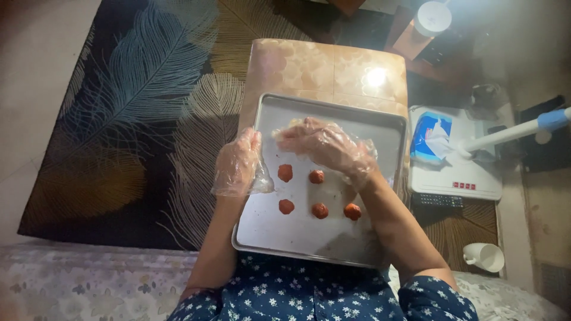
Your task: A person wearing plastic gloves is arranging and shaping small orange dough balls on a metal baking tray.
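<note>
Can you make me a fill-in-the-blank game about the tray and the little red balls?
1. The metal tray holds ___ red balls.
2. Both hands, left and right, wear clear plastic ___.
3. The dark rug has a pattern of big ___.
4. A white ___ lies on the floor at the lower right.

Missing words: five; gloves; feathers; mug

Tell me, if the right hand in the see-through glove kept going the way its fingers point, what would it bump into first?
Probably the left hand. The right hand points leftward over the metal tray, fingertips near the left hand's fingers. Heights are hard to judge, so it might pass just above.
</note>
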